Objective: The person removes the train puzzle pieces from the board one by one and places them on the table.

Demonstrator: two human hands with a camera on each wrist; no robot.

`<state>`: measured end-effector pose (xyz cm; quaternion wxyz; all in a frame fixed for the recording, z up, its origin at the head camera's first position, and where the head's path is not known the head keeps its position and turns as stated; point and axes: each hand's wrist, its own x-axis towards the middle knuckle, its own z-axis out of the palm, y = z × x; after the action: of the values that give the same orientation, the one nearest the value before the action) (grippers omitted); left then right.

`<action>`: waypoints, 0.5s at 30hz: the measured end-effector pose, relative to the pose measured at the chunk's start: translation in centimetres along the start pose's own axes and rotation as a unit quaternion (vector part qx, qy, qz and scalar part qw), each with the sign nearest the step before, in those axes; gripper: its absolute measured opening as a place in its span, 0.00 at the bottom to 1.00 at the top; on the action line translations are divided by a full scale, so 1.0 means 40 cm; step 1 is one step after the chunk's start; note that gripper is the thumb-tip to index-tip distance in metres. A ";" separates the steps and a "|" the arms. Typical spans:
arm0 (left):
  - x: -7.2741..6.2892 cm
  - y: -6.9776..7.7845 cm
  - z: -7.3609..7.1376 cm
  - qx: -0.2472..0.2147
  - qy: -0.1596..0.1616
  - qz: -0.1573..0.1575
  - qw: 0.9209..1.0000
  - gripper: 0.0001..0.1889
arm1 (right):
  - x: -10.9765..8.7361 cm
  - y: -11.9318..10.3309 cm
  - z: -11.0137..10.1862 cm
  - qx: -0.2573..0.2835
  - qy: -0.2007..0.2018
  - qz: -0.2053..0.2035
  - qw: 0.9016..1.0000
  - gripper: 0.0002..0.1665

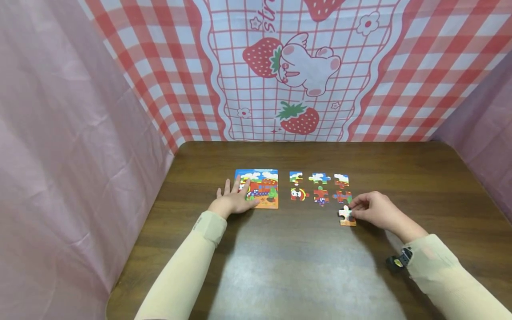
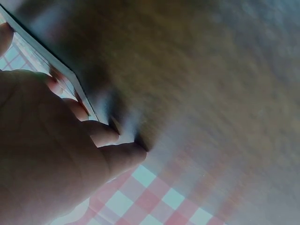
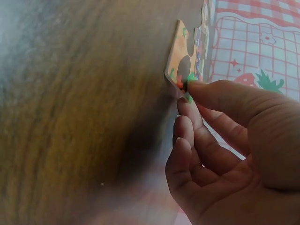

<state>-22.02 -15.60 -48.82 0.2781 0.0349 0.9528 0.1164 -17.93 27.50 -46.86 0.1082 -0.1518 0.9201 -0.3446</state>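
My left hand (image 1: 232, 201) rests with fingers spread on the left part of a square puzzle board (image 1: 273, 189), which carries a colourful printed picture. In the left wrist view its fingers reach over the board's edge and the tabletop. My right hand (image 1: 376, 211) pinches a jigsaw piece (image 1: 346, 221) between thumb and fingers by its right side. In the right wrist view this jigsaw piece (image 3: 177, 51) is tilted up, its orange printed face showing. Beyond it, other jigsaw pieces (image 1: 321, 195) lie in two rows, apart from one another, right of the board.
The brown wooden table (image 1: 280, 258) has rounded corners. A red-and-white checked cloth with strawberries (image 1: 298, 120) hangs behind its back edge, and pink curtains (image 1: 80, 178) hang at the sides. A dark wrist strap device (image 1: 398, 262) sits at the right sleeve.
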 end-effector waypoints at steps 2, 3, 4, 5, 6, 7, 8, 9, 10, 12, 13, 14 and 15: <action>0.001 0.000 0.000 0.001 0.000 0.001 1.000 0.46 | 0.000 0.000 0.003 -0.005 0.007 -0.001 1.000 0.05; 0.001 -0.001 0.000 0.003 -0.001 0.001 1.000 0.46 | 0.000 0.000 0.004 -0.007 0.010 -0.001 1.000 0.06; 0.002 -0.001 0.001 0.005 -0.002 0.000 1.000 0.46 | 0.000 0.000 0.004 -0.011 0.013 -0.004 1.000 0.06; 0.003 -0.001 0.001 0.005 -0.001 0.001 1.000 0.46 | 0.000 0.001 0.005 -0.013 0.016 -0.005 1.000 0.06; 0.003 -0.002 0.001 0.004 -0.001 0.000 1.000 0.47 | 0.000 0.002 0.005 -0.014 0.019 -0.007 1.000 0.06; 0.004 -0.003 0.002 0.004 0.000 0.000 1.000 0.47 | 0.000 0.003 0.006 -0.016 0.020 -0.007 1.000 0.05; 0.005 -0.003 0.003 0.003 -0.001 0.000 1.000 0.47 | -0.001 0.004 0.006 -0.018 0.022 -0.008 1.000 0.06; 0.006 -0.004 0.003 0.002 -0.001 0.001 1.000 0.47 | -0.001 0.005 0.006 -0.020 0.022 -0.009 1.000 0.06; 0.007 -0.005 0.004 0.001 -0.002 0.002 1.000 0.47 | -0.001 0.005 0.005 -0.023 0.023 -0.008 0.999 0.08; 0.008 -0.005 0.005 0.001 -0.002 0.002 1.000 0.47 | -0.002 0.005 0.006 -0.029 0.021 -0.007 0.999 0.12; 0.008 -0.006 0.005 0.001 -0.002 0.003 1.000 0.47 | -0.002 0.005 0.006 -0.033 0.018 -0.007 0.999 0.16; 0.008 -0.006 0.006 0.001 0.000 0.002 1.000 0.47 | -0.002 0.003 0.007 -0.038 0.014 -0.009 0.999 0.19; 0.008 -0.006 0.006 0.002 0.001 0.002 1.000 0.47 | -0.002 0.001 0.009 -0.043 0.008 -0.013 0.999 0.22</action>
<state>-22.17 -15.74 -49.24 0.2769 0.0374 0.9533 0.1150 -17.77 27.35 -47.14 0.0898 -0.1651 0.9329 -0.3071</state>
